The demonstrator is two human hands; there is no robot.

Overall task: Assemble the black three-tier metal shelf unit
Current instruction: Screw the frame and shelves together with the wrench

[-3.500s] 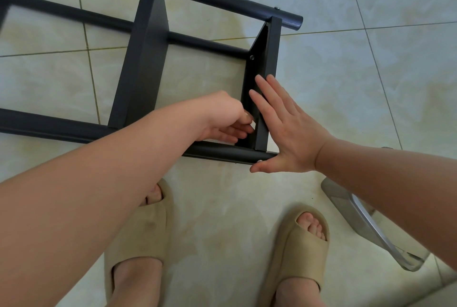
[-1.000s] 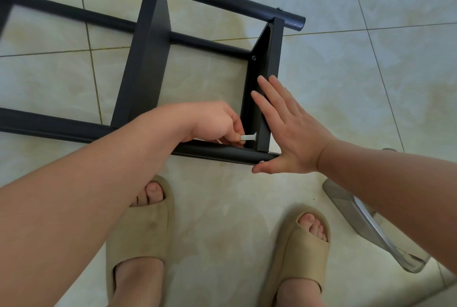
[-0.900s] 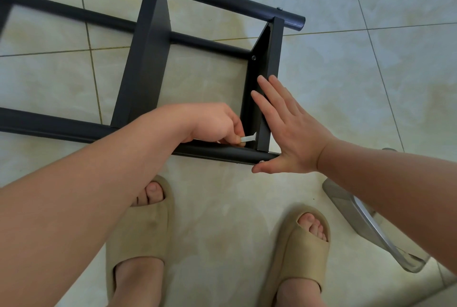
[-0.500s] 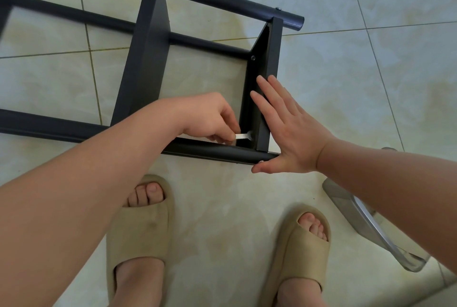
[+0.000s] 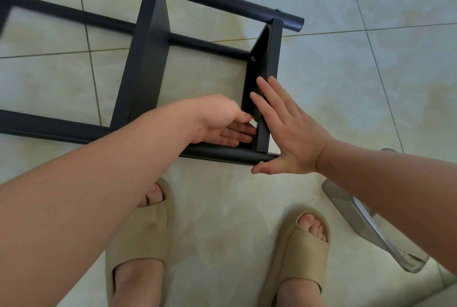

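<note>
The black metal shelf unit (image 5: pixel 148 59) lies on its side on the tiled floor, its round posts running left to right. At its right end stands the end shelf panel (image 5: pixel 270 64), fixed between the posts. My right hand (image 5: pixel 289 131) lies flat and open against that panel's outer face, its thumb at the near post's end. My left hand (image 5: pixel 222 121) reaches inside the frame and pinches a small silver-white tool (image 5: pixel 253 123) against the panel's lower inner corner. Most of the tool is hidden by my fingers.
My two feet in beige slippers (image 5: pixel 138 237) stand just in front of the near post (image 5: pixel 49 128). A shiny metal chair leg (image 5: pixel 366 222) angles across the floor at the lower right, under my right forearm. A middle shelf panel (image 5: pixel 146 64) crosses the frame further left.
My left hand has turned at the wrist, its fingers now spread below the tool instead of curled over it. The right hand and the shelf have stayed put.
</note>
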